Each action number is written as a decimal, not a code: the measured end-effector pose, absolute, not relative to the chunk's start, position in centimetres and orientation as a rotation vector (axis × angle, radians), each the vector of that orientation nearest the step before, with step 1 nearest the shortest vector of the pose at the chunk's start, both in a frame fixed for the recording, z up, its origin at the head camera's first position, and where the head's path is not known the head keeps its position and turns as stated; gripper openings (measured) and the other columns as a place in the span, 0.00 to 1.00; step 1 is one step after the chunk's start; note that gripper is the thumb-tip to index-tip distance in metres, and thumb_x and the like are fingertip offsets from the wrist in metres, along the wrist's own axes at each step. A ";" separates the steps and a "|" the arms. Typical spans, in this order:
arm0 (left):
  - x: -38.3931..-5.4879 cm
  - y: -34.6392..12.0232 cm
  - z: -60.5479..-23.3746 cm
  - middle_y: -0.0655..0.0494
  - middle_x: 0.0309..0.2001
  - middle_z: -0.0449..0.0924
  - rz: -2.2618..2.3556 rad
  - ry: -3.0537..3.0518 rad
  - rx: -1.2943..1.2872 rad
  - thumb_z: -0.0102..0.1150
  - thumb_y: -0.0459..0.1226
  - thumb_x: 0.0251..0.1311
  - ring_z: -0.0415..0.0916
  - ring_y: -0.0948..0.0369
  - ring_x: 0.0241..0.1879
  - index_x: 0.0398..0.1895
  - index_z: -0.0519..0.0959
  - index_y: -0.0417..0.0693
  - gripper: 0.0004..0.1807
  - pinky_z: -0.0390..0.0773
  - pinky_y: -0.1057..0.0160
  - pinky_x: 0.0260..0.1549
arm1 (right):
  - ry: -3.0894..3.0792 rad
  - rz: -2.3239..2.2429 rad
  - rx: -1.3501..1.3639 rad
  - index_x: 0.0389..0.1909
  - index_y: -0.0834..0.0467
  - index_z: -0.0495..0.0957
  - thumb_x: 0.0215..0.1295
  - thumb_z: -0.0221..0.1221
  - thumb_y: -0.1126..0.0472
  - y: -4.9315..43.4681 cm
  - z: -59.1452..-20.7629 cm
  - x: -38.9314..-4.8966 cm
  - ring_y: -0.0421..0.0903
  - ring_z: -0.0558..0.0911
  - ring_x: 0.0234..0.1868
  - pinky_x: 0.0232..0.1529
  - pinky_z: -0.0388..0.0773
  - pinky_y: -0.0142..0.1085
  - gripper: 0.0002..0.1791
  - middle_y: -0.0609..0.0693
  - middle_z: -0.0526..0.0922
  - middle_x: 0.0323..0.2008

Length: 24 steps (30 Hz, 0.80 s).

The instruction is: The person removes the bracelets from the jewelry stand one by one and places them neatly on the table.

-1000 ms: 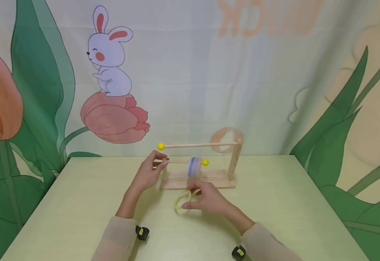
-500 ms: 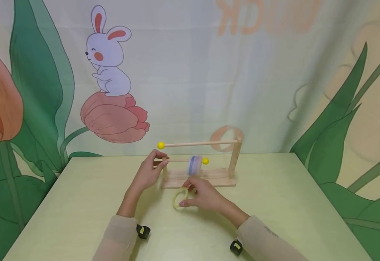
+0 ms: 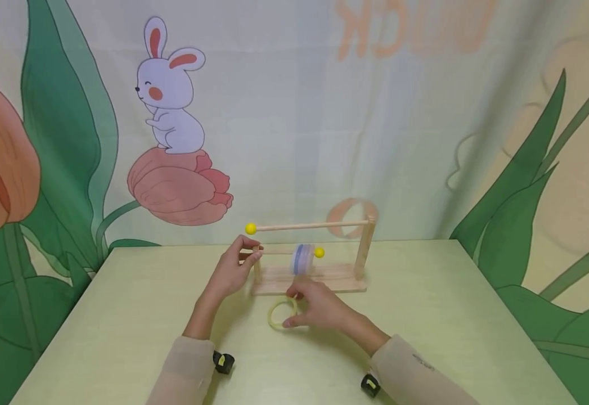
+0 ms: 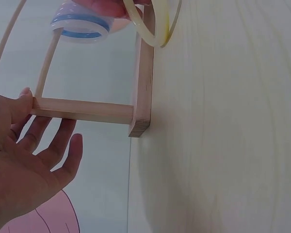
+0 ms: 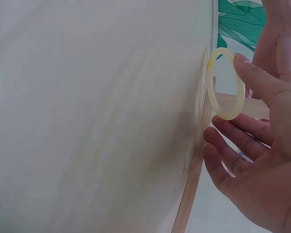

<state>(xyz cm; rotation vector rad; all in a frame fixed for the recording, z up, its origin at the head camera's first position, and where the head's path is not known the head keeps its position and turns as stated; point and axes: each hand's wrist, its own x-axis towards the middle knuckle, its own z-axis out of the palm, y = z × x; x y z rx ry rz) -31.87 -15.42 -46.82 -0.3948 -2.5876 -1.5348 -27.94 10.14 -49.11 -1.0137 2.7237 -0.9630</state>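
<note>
My left hand pinches the top of the short left post of a wooden rack, thumb on one side and fingers on the other. From that post a thin lower rod runs right to a yellow ball. Several blue, white and pale rings hang on this rod near the ball. In front of the rack's base, my right hand pinches a pale yellow ring between thumb and fingers. The yellow ring is off the rods, its opening in plain sight.
A tall right post bears an upper rod ending in a yellow ball at the left. The rack stands on a pale table near its far edge. Behind hangs a printed curtain.
The yellow ring has turned slightly in my right hand and shows more of its opening to the head view. My left hand keeps its hold on the post; the hanging rings stay put.
</note>
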 end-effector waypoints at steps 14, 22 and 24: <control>-32.0 -15.4 -47.1 0.47 0.61 0.80 -1.512 -2.585 -0.393 0.56 0.41 0.81 0.81 0.42 0.61 0.62 0.73 0.48 0.14 0.78 0.41 0.63 | 2.787 -0.644 -1.095 0.56 0.61 0.83 0.55 0.81 0.44 10.0 -49.6 -28.2 0.45 0.79 0.52 0.60 0.78 0.42 0.34 0.49 0.84 0.50; -32.0 -15.4 -47.1 0.47 0.61 0.80 -1.513 -2.587 -0.377 0.57 0.42 0.80 0.81 0.42 0.61 0.61 0.73 0.49 0.14 0.77 0.41 0.64 | 2.813 -0.545 -1.107 0.57 0.60 0.83 0.54 0.81 0.42 9.8 -49.6 -27.9 0.43 0.77 0.52 0.58 0.79 0.39 0.36 0.47 0.80 0.51; -32.0 -15.4 -47.0 0.47 0.61 0.80 -1.511 -2.589 -0.378 0.57 0.42 0.80 0.81 0.42 0.61 0.61 0.73 0.49 0.14 0.77 0.40 0.64 | 2.817 -0.532 -1.114 0.57 0.60 0.83 0.54 0.81 0.43 9.7 -49.7 -27.9 0.42 0.76 0.50 0.56 0.79 0.39 0.36 0.47 0.79 0.50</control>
